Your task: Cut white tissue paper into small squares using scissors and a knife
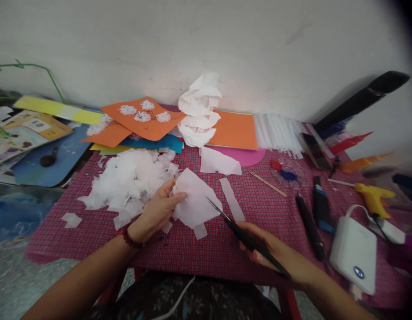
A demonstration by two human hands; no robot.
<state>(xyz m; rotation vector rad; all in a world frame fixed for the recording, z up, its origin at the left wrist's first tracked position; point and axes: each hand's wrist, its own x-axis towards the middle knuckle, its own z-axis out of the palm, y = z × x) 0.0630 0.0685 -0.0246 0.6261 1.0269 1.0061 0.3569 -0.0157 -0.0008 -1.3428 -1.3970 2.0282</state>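
Left hand (pixel 157 209) comes in from the lower left, forearm angled up across the bench (pixel 259 204), wrist bent slightly inward. Its thumb lies on top of a white paper (pixel 195 202) and the fingers curl beneath, so the hand is closed in a pinch on the sheet's left edge. The paper sits just above the bench, centre of view, with a heap of white scraps (pixel 126 180) right behind the hand.

Right hand (pixel 269 251) reaches in from the lower right, palm down, fingers wrapped round the handles of black scissors (pixel 239 229). The blades look nearly together, pointing up and left, their tip at the paper's right edge. A loose white strip (pixel 232 200) lies flat just beyond the blades. A yellow glue gun (pixel 373 195) rests well off to the right.
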